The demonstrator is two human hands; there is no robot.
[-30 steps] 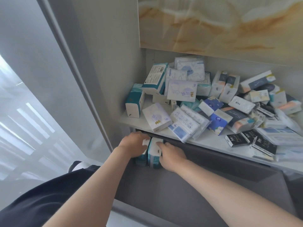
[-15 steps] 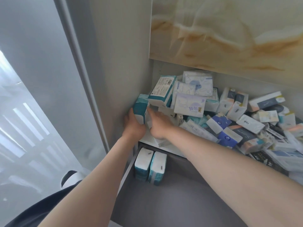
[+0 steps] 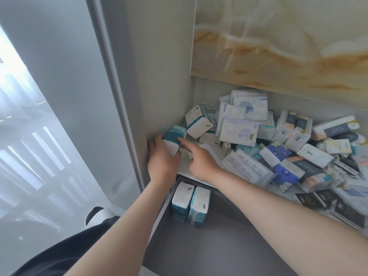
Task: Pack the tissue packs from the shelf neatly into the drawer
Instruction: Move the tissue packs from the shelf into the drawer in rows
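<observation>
Teal pack [image 3: 173, 139] sits at the far left end of the shelf [image 3: 184, 166], its long axis roughly 12–6. Left hand [image 3: 162, 159] is nearer and grasps it from 6 o'clock, fingers curled round it. Right hand [image 3: 202, 161] is at its 4 o'clock, index straight, tip touching, gripping nothing. Drawer [image 3: 219, 246] lies toward 6. The likely slot is at 3 o'clock of the two standing packs [image 3: 191, 204].
</observation>
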